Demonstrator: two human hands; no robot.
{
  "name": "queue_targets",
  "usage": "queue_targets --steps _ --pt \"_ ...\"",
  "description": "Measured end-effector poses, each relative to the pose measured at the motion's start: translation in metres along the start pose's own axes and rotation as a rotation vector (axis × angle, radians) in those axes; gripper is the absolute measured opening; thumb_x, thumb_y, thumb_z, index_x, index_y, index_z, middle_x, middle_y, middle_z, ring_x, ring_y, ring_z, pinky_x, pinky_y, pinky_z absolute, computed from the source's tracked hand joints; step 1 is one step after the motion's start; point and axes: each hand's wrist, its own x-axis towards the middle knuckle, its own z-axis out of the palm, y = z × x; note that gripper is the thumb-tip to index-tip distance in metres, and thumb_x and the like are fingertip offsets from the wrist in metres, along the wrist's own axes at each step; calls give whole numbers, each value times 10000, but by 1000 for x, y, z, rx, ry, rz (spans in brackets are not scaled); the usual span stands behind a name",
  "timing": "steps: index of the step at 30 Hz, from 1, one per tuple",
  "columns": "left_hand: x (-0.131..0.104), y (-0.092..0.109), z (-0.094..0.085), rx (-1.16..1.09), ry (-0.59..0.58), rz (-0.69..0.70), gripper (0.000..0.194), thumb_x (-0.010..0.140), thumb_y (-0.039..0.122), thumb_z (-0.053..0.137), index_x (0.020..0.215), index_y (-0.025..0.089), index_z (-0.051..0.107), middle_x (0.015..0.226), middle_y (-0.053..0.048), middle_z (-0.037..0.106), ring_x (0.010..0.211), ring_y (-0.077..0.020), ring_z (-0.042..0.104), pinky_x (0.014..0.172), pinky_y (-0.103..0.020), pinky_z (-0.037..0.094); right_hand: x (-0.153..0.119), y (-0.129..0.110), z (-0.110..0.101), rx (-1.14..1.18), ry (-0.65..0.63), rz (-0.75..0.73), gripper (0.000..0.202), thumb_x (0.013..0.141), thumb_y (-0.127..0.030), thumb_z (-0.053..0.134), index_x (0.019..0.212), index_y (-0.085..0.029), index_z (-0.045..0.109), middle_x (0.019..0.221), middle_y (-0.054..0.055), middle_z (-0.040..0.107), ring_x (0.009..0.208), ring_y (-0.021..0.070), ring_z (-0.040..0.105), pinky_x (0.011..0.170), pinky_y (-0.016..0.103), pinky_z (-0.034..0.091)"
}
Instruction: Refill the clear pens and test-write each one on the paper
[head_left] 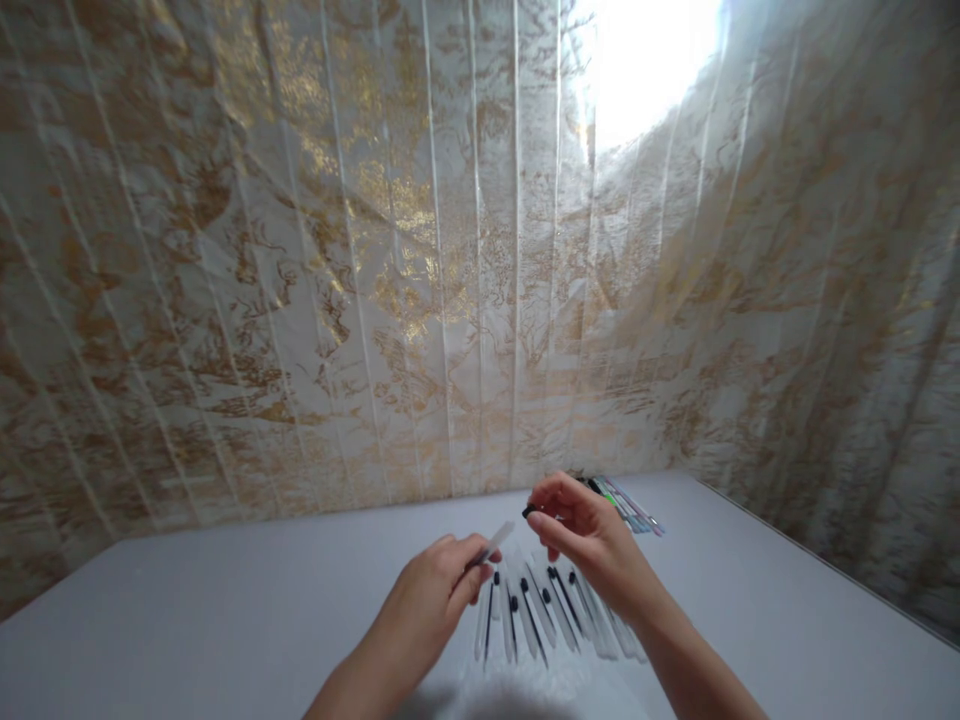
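My left hand is closed round a translucent white pen tube, which slants up to the right out of its fingers. Between the thumb and index finger of my right hand is a small black cap. Tube and cap are apart, with a short gap between them. Below both hands, several clear tubes, thin dark refills and black caps are spread in a rough row on the white table.
Behind my right hand lies a bunch of coloured pens, with green, pink and pale blue ones showing. A shiny white and gold patterned curtain hangs along the table's back edge, with a bright light at its upper right.
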Motion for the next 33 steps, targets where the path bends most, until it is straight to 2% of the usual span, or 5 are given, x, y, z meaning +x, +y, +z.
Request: queue_targets --steps 13,16,20,23,33 --pt "-2 1 -1 31 -38 -10 263 913 319 403 923 210 642 868 -27 613 809 -175 553 746 -264 367 -3 0 2 -72 -111 31 165 821 -339 652 809 -191 579 707 -32 486 613 105 442 494 189 391" --pt "-3 4 -5 -103 -95 18 249 908 321 426 931 205 644 777 13 570 758 -153 519 714 -249 356 -3 2 2 -31 -133 34 195 830 -373 649 835 -194 573 706 -33 484 606 106 453 489 191 397" --pt "-5 3 -11 -453 -307 44 267 894 328 464 1031 182 641 675 56 430 653 -116 408 639 -229 335 -2 4 5 109 -198 22 236 820 -404 669 853 -195 566 709 -36 504 579 91 460 493 190 392" --pt "-7 0 -14 -598 -423 53 304 884 340 489 1094 179 640 676 52 423 660 -116 402 640 -233 336 -2 4 7 201 -239 44 273 805 -428 683 840 -191 553 703 -40 513 537 77 447 478 191 376" --pt "-7 0 -19 -594 -418 62 326 878 399 494 1071 194 658 682 50 401 670 -118 372 642 -234 319 -4 5 9 248 -303 47 245 842 -408 647 858 -201 518 723 -34 507 576 91 456 504 198 384"
